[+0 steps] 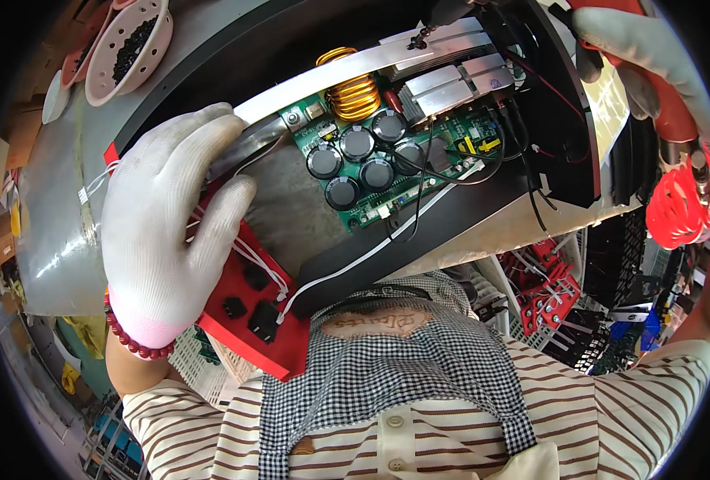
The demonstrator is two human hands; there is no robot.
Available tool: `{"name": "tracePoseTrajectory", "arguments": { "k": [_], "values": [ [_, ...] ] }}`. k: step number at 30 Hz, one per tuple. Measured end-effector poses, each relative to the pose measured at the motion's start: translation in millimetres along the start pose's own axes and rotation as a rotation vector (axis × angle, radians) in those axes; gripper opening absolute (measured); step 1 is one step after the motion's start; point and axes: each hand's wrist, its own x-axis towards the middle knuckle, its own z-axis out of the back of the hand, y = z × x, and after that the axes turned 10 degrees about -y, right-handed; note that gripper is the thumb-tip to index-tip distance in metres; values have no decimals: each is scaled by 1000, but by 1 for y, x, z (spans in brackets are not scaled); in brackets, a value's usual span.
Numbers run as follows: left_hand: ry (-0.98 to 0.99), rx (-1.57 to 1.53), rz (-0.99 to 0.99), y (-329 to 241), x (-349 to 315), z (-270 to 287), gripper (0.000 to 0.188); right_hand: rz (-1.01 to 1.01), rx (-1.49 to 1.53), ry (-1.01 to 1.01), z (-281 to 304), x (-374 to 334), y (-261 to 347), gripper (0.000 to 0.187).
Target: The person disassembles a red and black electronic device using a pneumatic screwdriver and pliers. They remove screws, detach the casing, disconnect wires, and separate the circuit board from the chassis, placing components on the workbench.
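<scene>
My left hand (171,188), in a white glove, holds the left end of a long pale metal strip (323,78), its thumb apart below. The strip crosses a black casing (211,76) with a green circuit board (335,180) in it. On the board sit a copper coil (352,96), several round black capacitors (357,143) and silver heat sinks (443,92). A screw (419,38) stands at the strip's far end, under a dark blurred tip. My right hand (651,60), in a pale glove with grey fingertips, is closed round a red power screwdriver (675,116) at the upper right.
A red end panel (279,340) with black sockets and white wires hangs at the casing's near left. Pink bowls (129,52) of small black screws stand far left. A red coiled hose (681,206) hangs from the tool. Red parts (551,296) fill a crate at the right.
</scene>
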Motion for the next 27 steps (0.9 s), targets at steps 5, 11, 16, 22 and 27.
{"name": "tracePoseTrajectory", "arguments": {
  "k": [5, 11, 16, 22, 27],
  "values": [
    [10, -8, 8, 2, -1, 3, 39, -8, -16, -15, 6, 2, -1, 45],
    [8, -3, 12, -2, -2, 6, 39, 9, -36, -14, 12, 6, -5, 46],
    [-32, 19, -17, -3, -4, 0, 40, 26, -60, 17, 11, 4, -3, 48],
    [-38, -9, 2, -4, -2, -6, 37, 21, -72, -16, 23, 5, -6, 49],
    [-45, -25, 3, -4, 3, -10, 32, 43, -85, 2, 25, 4, -8, 50]
  ]
}}
